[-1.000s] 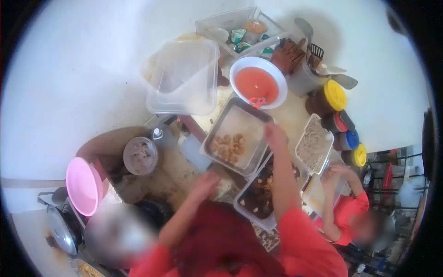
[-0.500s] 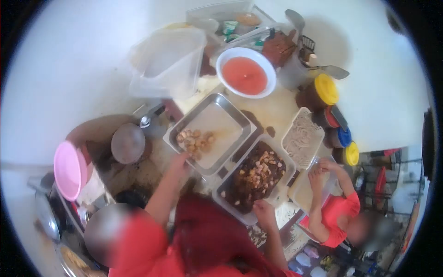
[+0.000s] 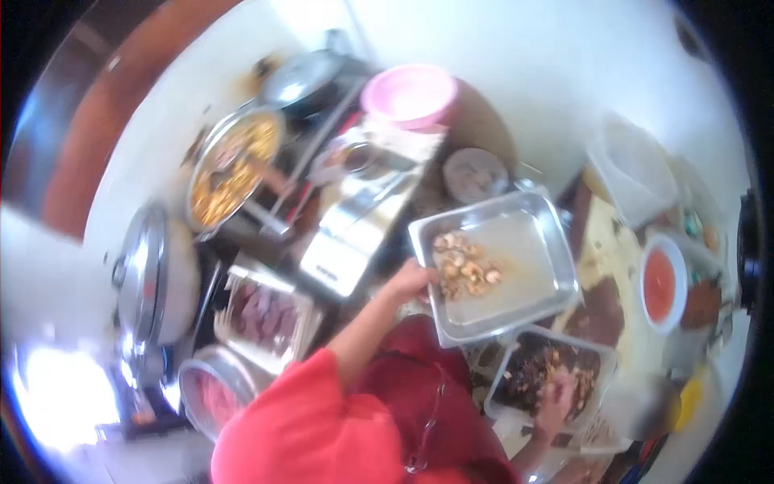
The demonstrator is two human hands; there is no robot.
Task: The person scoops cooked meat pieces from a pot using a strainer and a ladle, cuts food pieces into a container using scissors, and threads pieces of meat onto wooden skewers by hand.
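My left hand [image 3: 414, 281] is closed on the near-left rim of a rectangular metal tray [image 3: 558, 270]. Light-brown, bite-sized food pieces [image 3: 468, 266] lie in the tray's left half beside a little brownish liquid. My right hand [image 3: 556, 397] reaches down into a clear plastic container [image 3: 602, 360] just right of the tray. Inside it are pale cubes over a dark, wet mixture [image 3: 520, 379]. The right fingers are blurred and partly sunk among the pieces, so their grip is hidden.
A white bowl of red liquid [image 3: 660, 284] stands at the right, near a clear plastic tub [image 3: 633, 173]. At the left are a pan of yellow pieces [image 3: 234, 177], a large lidded pot [image 3: 153, 274] and a pink basin [image 3: 409, 95]. A blurred head [image 3: 645, 403] is at lower right.
My view has swung left, bringing the pan and pots into sight. My right hand has moved from the container's near edge into the food. The left hand remains at the tray's rim.
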